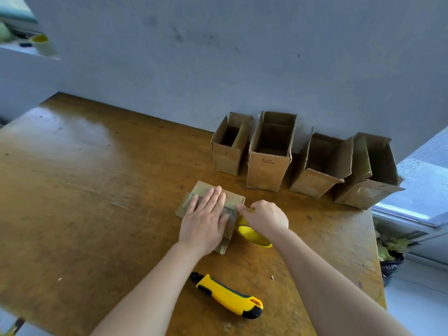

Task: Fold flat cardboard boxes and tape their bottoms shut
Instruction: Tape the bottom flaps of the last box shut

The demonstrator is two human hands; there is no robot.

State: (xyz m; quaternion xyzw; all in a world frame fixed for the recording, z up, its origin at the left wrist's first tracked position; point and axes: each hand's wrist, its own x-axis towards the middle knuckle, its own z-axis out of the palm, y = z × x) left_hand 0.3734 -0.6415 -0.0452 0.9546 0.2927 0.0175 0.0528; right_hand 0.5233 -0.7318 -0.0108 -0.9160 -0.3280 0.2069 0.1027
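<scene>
- The box in hand [208,187] lay at the middle of the bench [84,190], its bottom turned up so the seam between the flaps faced the person and could take tape.
- The left hand [206,214] lay flat on that box, fingers straight and together, gripping nothing. It most likely pressed the flaps shut and kept the light cardboard from sliding.
- The right hand [265,215] was curled over the yellow tape roll [254,235] just right of the box. Its fingertips touched the box's right edge, probably so a strip could be drawn along the seam.
- A yellow utility knife [228,295] lay on the near side, apart from both hands but close enough to cut the strip afterwards.
- A row of four boxes [269,166] stood open-topped at the far right against the wall [242,57]. They looked finished and parked out of the working space.
- The taping of this box appeared under way, not complete.
</scene>
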